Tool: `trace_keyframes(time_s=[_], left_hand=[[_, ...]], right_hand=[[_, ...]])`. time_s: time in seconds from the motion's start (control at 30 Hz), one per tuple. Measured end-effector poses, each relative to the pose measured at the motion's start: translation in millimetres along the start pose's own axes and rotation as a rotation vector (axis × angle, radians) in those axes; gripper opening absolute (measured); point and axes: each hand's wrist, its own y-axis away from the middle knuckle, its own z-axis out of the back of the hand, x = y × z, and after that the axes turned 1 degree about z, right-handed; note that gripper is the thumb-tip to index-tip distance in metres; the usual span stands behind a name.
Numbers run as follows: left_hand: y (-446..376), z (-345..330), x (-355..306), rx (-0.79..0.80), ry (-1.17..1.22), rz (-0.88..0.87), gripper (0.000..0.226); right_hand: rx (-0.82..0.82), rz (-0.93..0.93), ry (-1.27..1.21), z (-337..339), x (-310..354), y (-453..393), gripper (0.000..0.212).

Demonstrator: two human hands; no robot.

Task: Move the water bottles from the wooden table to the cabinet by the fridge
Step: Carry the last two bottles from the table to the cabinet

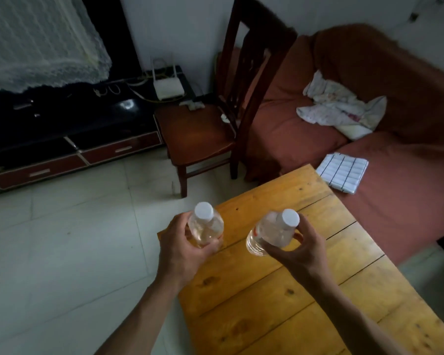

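Observation:
Two clear water bottles with white caps are held above the near-left corner of the wooden table [305,290]. My left hand [182,249] grips the left bottle [205,225] around its body, roughly upright over the table's left edge. My right hand [305,248] grips the right bottle [272,233], which is tilted with its cap up and to the right. Both bottles look lifted off the tabletop. The cabinet and the fridge are out of view.
A dark wooden chair [203,134] stands beyond the table. A sofa with a reddish cover [395,175] runs along the right, carrying a folded checked cloth [342,172] and a crumpled white cloth [341,108]. A low black TV stand [62,139] lines the left wall. Pale tiled floor [62,252] lies left.

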Motion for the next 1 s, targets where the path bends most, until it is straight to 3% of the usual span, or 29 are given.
trace_keyframes(time_s=[0.2,0.27,0.4,0.67,1.0], left_hand=[[-14.7,33.8,-96.3,-0.036,0.109,-0.184,0.073],[-14.2,44.3,-128.5,-0.027,0.148,-0.247,0.063],[-2.0,52.5,-178.2,0.027,0.136,-0.343,0.067],[61.8,40.3,-258.3,0.125,0.194,-0.425,0.068],[163.3,5.3,-329.5,0.140,0.072,-0.486,0.060]], right_hand=[[-0.136,0.060,0.040,76.0,73.6,8.4,0.066],[-0.154,0.065,0.027,100.4,99.0,17.4,0.062],[-0.226,0.101,0.037,143.4,126.8,50.7,0.064],[-0.407,0.109,0.077,225.2,128.5,119.2,0.063],[-0.490,0.114,0.027,322.1,99.9,190.8,0.057]])
